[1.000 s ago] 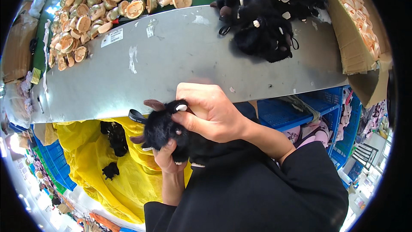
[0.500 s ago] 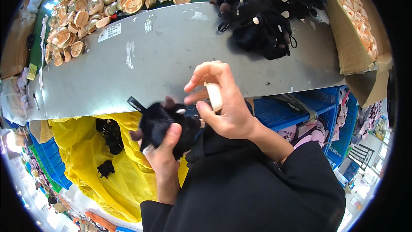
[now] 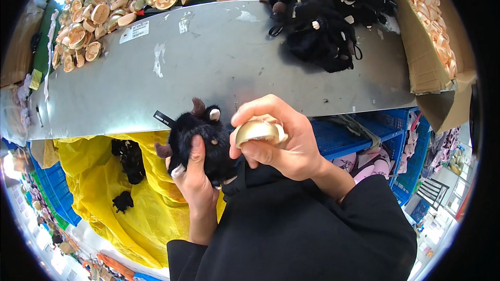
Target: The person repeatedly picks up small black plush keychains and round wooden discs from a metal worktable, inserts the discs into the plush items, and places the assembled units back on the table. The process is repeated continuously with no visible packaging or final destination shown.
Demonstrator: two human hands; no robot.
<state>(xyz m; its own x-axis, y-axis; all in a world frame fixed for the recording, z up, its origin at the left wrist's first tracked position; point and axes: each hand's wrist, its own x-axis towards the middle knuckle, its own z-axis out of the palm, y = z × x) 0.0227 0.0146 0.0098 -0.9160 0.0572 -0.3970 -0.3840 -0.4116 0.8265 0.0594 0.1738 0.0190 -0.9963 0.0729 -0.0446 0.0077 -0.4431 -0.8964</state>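
The black plush toy point(image 3: 219, 153) sits in the left hand point(image 3: 194, 179), at its one o'clock, thumb pressed across the fur. It is fluffy and round, with brown horn-like pieces at twelve and nine o'clock, white bits at one and eight, and a dark strap at ten. At its three o'clock, the right hand point(image 3: 294, 148) grips a rounded, glossy gold shell point(image 3: 257, 132); its far side, partly covered by fingers, seems beige.

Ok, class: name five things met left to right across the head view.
Small black piece on yellow sheeting, black plush toy in the left hand, gold shell in the right hand, pile of black plush toys, open cardboard box.
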